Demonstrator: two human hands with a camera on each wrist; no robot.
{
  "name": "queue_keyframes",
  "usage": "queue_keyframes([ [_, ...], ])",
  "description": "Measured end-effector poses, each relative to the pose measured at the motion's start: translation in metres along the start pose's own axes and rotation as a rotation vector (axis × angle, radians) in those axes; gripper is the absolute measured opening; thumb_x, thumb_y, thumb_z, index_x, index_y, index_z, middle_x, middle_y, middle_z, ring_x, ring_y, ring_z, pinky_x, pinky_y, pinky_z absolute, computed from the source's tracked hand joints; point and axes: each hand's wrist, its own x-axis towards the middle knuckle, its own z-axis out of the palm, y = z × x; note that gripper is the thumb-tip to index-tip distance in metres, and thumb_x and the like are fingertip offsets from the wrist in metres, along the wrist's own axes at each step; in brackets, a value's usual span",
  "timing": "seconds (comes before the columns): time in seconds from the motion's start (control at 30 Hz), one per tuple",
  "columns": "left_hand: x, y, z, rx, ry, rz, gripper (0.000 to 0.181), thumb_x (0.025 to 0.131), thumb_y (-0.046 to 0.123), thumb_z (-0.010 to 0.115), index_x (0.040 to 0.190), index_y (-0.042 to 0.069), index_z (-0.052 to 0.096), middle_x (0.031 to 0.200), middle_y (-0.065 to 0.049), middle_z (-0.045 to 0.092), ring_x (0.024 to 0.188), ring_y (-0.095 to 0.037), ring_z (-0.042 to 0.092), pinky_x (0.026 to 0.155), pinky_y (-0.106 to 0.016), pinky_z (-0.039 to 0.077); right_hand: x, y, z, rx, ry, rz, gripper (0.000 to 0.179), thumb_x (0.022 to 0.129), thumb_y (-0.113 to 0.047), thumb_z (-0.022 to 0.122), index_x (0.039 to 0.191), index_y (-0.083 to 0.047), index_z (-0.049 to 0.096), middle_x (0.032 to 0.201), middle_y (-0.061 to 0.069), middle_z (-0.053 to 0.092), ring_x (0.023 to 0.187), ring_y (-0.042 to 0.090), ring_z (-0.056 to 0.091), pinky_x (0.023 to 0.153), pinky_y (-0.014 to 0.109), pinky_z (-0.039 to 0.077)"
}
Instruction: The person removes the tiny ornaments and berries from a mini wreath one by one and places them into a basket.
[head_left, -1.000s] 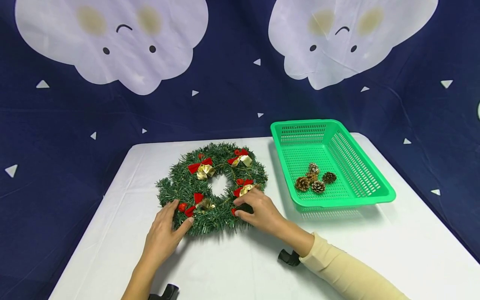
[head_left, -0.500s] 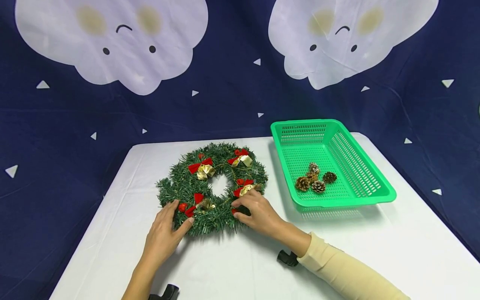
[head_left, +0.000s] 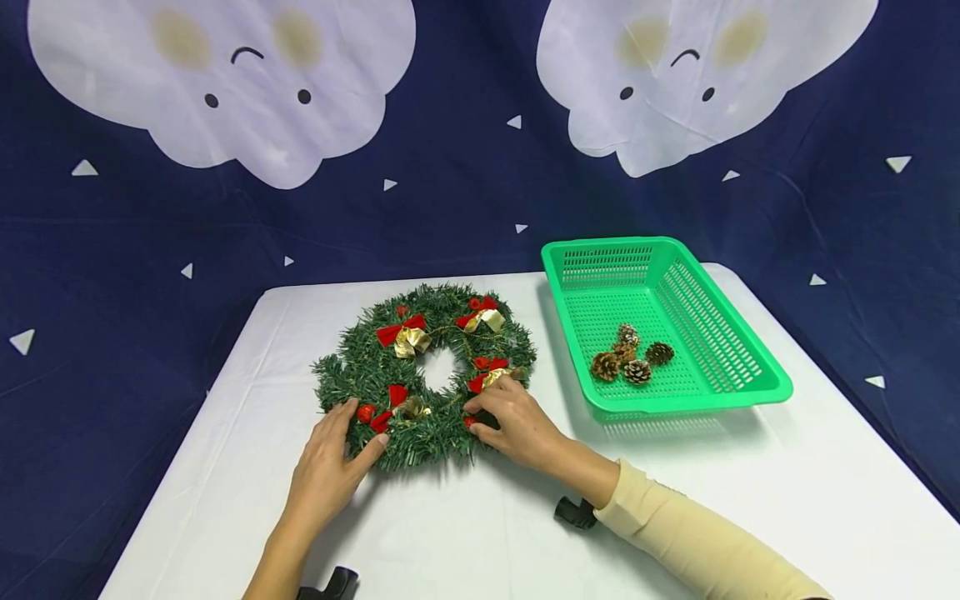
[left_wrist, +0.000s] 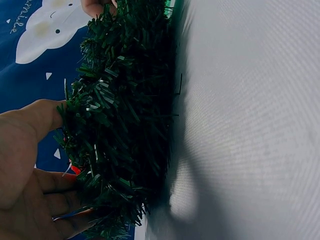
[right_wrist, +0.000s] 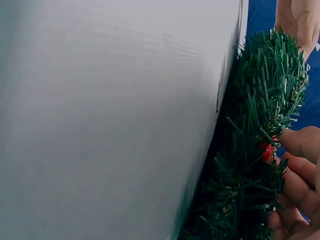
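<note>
A green tinsel wreath (head_left: 416,450) with red-and-gold bows and red berries lies flat on the white table. My left hand (head_left: 327,462) rests on its near left rim, thumb and fingers spread beside a red berry (head_left: 365,413) and a bow (head_left: 380,421). On the near right part my right hand (head_left: 517,425) has its fingers curled, pinching a small red berry (right_wrist: 267,151) between thumb and fingers. That berry is partly hidden by greenery and fingers. The left wrist view shows the left thumb and fingers (left_wrist: 62,202) against the wreath's greenery.
A green plastic basket (head_left: 675,407) stands to the right of the wreath, with several pinecones (head_left: 637,372) in its near left part. The white table (head_left: 450,542) reaches back to a dark blue cloth (head_left: 457,225) with clouds.
My right hand has shifted very slightly left at the wreath's near right part, and its fingers stay on the red berry. My left hand and the wreath have not visibly moved.
</note>
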Motion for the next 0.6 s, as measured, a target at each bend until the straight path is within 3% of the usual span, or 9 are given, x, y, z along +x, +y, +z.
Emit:
queue_keyframes([
  [0.6,-0.0001,0.0002,-0.0001,0.002,-0.002,0.006,0.077,0.09,0.05,0.057,0.147,0.006,0.03,0.151,-0.024,0.03,0.139,-0.042,0.027,0.107,-0.065,0.027,0.0011,0.0025,0.0049,-0.102,-0.033,-0.039,0.024,0.077,-0.026,0.078,0.099,-0.019,0.071,0.094,-0.008,0.073,0.08,0.008,0.046,0.072,0.025,0.04],
])
